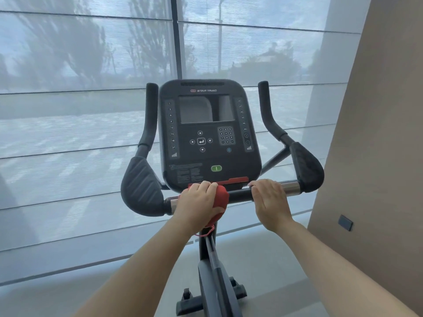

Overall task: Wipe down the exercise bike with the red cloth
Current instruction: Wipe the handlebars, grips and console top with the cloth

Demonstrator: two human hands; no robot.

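Head view of the exercise bike (216, 277) before a translucent woven blind (68, 110) that veils trees and a building. From left: a ribbed, rounded black elbow pad (142, 186); the left hand (196, 204), palm down with fingers curled, gripping the bunched red cloth (220, 197) against the crossbar (239, 194), a loose thread hanging below; the matte black console (209, 133), its screen dark, standing just behind both hands; the right hand (270, 202), fingers curled over the bar beside its polished metal section, thumb apparently alongside; a second pad (306, 168); a smooth beige wall (377, 133) carrying a small dark plate (345, 222)
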